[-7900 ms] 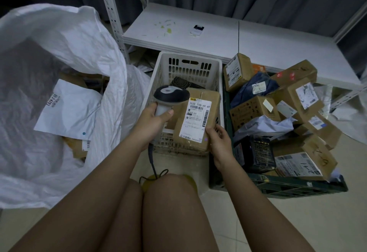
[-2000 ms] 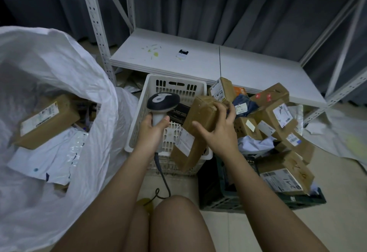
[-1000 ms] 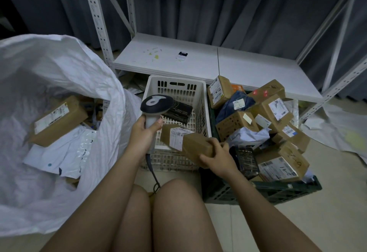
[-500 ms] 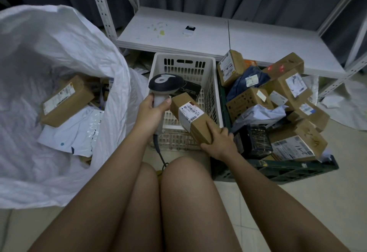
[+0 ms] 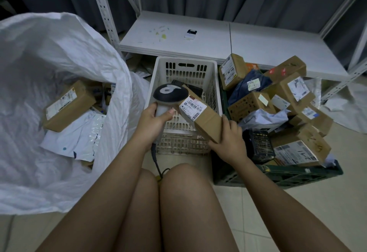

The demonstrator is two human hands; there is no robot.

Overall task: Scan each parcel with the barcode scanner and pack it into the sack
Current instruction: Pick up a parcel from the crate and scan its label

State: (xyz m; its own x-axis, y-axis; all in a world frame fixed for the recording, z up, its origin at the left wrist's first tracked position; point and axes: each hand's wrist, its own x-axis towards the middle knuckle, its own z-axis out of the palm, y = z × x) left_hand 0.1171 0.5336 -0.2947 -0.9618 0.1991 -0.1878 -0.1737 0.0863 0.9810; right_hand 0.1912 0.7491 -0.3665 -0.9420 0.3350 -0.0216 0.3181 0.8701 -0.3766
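— Now, item one: what has changed over the last second?

— I log the small brown cardboard parcel with the white barcode label as turned label-up and raised against the head of the black-and-white handheld barcode scanner. A second ago it lay lower, over the white slatted plastic basket, label only half shown.

— Grips?

— Right hand: fingers curled round the parcel's near end. Left hand: wrapped round the scanner's pale handle, thumb on the front.

— Meaning for the task?

— I judge the scan is in hand; packing comes next. Large white woven sack: open at the person's left, holding a long brown box. Dark green crate, right: many parcels unscanned.
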